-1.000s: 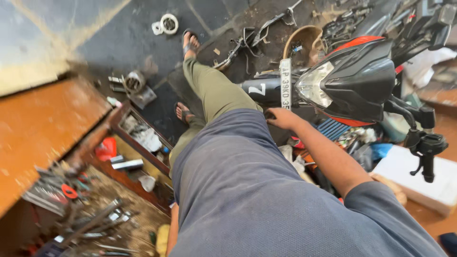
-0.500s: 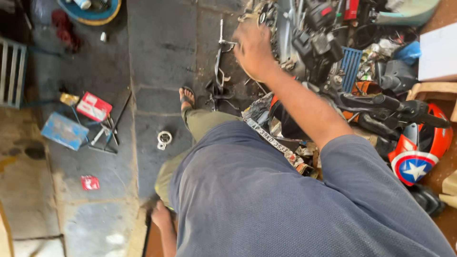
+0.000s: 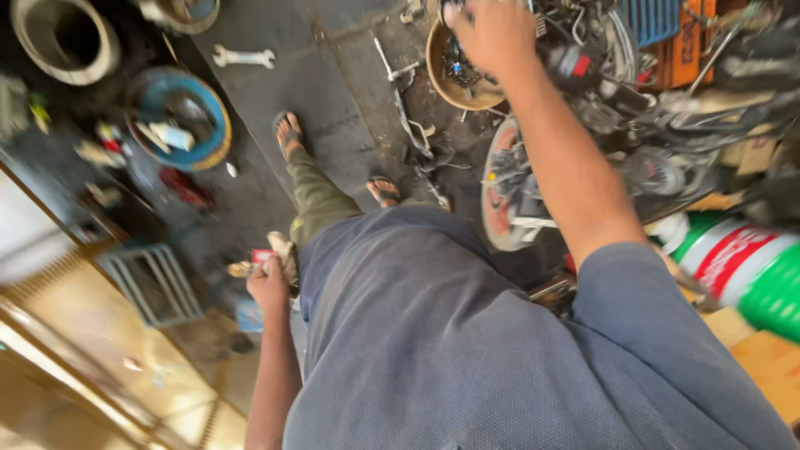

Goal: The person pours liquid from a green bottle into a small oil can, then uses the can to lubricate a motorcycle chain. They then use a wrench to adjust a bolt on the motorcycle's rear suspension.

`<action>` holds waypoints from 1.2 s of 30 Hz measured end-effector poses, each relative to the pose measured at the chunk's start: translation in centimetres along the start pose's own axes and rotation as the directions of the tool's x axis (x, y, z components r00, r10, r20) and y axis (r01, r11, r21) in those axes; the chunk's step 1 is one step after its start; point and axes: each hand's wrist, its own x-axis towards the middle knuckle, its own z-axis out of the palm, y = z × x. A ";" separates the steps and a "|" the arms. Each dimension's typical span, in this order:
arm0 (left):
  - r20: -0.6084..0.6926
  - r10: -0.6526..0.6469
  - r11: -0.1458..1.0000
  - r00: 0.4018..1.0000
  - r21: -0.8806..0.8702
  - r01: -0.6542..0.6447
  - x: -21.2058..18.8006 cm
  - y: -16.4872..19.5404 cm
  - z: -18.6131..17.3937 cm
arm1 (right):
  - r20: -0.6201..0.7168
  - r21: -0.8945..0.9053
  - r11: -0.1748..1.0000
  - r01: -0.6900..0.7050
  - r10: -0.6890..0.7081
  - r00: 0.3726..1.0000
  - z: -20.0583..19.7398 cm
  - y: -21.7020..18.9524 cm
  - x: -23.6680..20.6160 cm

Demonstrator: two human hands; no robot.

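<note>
Reaching into a bowl of parts on the workshop floor

The right hand [image 3: 493, 35] hangs over the tan bowl [image 3: 446, 79] of small dark parts beside the engine clutter; whether its fingers are closed I cannot tell. The left hand [image 3: 268, 283] at the hip grips a rag [image 3: 285, 252]. Picking well likely means steadying over the bowl and lifting one piece. One wrench [image 3: 243, 57] and two sandalled feet show.

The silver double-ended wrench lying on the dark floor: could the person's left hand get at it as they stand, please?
Probably not. The left hand hangs at the hip holding a rag, and the silver wrench lies well beyond the sandalled feet.
</note>
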 end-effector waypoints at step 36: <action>0.648 -0.757 0.085 -0.085 -0.031 -0.996 37.3 30.4 23.7 | 0.825 0.565 0.100 -0.819 -0.079 0.560 16.9 -14.2 -13.4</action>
